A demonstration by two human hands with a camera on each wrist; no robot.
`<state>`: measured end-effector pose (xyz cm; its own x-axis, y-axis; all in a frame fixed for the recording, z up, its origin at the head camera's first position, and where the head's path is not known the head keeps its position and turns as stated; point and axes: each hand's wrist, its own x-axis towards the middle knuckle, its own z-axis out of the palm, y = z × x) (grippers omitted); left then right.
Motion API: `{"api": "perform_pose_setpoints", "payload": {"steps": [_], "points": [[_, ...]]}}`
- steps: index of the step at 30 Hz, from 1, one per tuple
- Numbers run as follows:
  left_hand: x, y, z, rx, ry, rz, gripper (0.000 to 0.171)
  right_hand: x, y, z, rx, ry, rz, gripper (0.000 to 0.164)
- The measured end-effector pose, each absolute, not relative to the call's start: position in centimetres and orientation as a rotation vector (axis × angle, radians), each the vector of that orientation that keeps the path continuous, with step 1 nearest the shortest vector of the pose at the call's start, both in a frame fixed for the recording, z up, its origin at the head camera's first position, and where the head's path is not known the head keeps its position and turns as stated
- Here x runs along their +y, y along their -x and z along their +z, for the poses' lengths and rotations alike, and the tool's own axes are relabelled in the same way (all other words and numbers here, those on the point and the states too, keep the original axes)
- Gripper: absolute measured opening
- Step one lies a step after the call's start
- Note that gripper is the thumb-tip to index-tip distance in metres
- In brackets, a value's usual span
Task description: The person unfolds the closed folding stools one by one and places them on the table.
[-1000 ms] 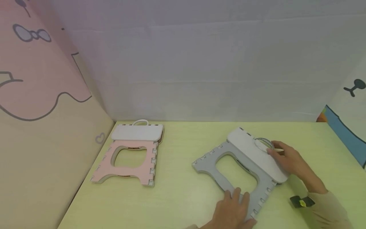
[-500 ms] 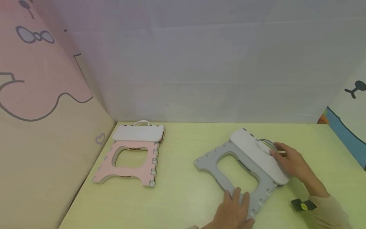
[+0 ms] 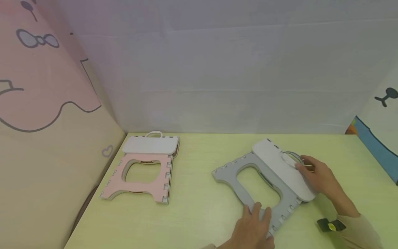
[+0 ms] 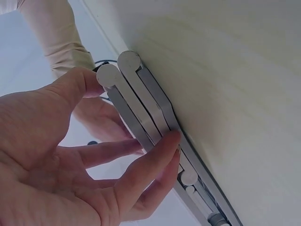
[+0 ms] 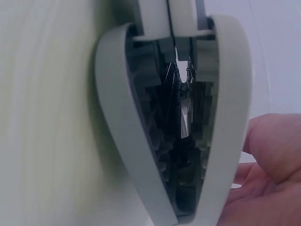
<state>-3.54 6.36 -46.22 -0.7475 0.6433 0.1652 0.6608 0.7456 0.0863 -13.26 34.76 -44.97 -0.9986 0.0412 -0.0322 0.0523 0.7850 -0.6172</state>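
A grey folding step stool (image 3: 265, 186) with a white top panel (image 3: 281, 166) lies folded and slanted on the right part of the table. At its near leg, my left hand (image 3: 251, 228) has fingertips over the lower bar and thumb by the leg's corner. The left wrist view shows the thumb and fingers of that hand (image 4: 94, 165) around the folded legs' edge. My right hand (image 3: 318, 176) grips the top edge beside the loop handle (image 3: 292, 157), thumb on the panel; its other fingers are partly hidden. In the right wrist view, the stool's hollow end (image 5: 230, 108) stands before the hand.
A pink folding step stool (image 3: 133, 186) with a white top lies folded at the table's left. Behind the pale yellow table (image 3: 192, 166) rises a grey-white wall sheet (image 3: 217, 79). Patterned panels (image 3: 56, 145) border the sides. A dark strap (image 3: 331, 225) sits by the right sleeve.
The grey stool has shifted slightly to the right with my right hand on it. My left hand stays at the lower bar. The head view has moved a little.
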Motion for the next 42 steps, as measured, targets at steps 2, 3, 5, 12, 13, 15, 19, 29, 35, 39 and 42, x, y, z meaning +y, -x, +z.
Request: {"api": "perform_pose_setpoints", "payload": {"steps": [2, 3, 5, 12, 13, 15, 19, 29, 35, 39, 42], "points": [[6.3, 3.6, -46.2, -2.798, 1.056, -0.211, 0.068, 34.8, 13.2, -45.0, 2.953, -0.091, -1.022, 0.060], [6.2, 3.5, -46.1, -2.788, 1.053, -0.208, 0.069, 34.9, 13.2, -45.0, 2.955, -0.096, -1.022, 0.060], [6.2, 3.6, -46.1, -2.759, 1.050, -0.207, 0.069, 34.9, 13.2, -44.9, 2.955, -0.108, -1.029, 0.061], [6.0, 3.8, -46.2, -2.679, 1.067, -0.204, 0.070, 34.9, 12.9, -44.1, 2.991, -0.154, -1.016, 0.061], [6.0, 3.9, -46.2, -2.667, 1.069, -0.208, 0.070, 34.9, 12.9, -43.9, 2.995, -0.158, -1.013, 0.061], [5.8, 4.1, -46.2, -2.645, 1.081, -0.219, 0.071, 34.9, 12.8, -43.7, 3.002, -0.172, -1.006, 0.062], [5.5, 4.4, -45.9, -2.651, 1.118, -0.260, 0.072, 34.9, 12.6, -43.3, 3.019, -0.202, -1.004, 0.063], [5.1, 4.8, -45.5, -2.665, 1.157, -0.338, 0.074, 34.9, 12.3, -42.2, 3.087, -0.188, -1.016, 0.061], [5.0, 4.8, -45.4, -2.656, 1.149, -0.376, 0.074, 34.9, 12.0, -41.3, 3.081, -0.221, -1.007, 0.064], [4.8, 5.0, -45.2, -2.655, 1.151, -0.402, 0.073, 35.0, 11.8, -40.7, 3.092, -0.217, -1.004, 0.064], [4.8, 5.1, -45.1, -2.660, 1.147, -0.421, 0.072, 35.1, 11.6, -40.3, 3.101, -0.207, -1.009, 0.064]]}}
